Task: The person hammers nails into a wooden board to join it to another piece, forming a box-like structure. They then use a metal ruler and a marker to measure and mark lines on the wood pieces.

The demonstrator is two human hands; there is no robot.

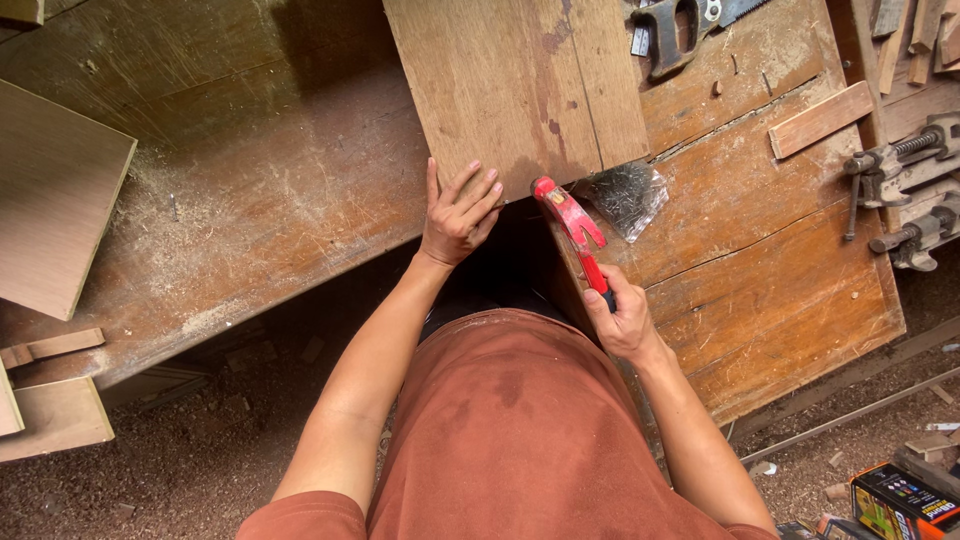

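Observation:
My left hand (460,215) rests with spread fingers on the near edge of a brown plywood board (510,85) that lies across the worn wooden workbench (250,220). My right hand (622,322) grips the handle of a red hammer (572,225). The hammer's head points at the board's near edge, just right of my left fingertips. A clear plastic bag of small dark nails (625,197) lies on the bench right beside the hammer head.
A handsaw (680,30) lies at the top. A small wood strip (822,118) and two metal clamps (900,190) sit at the right. Another board (55,200) lies at the left, offcuts (50,400) below it. Sawdust covers the ground; a coloured box (905,500) sits bottom right.

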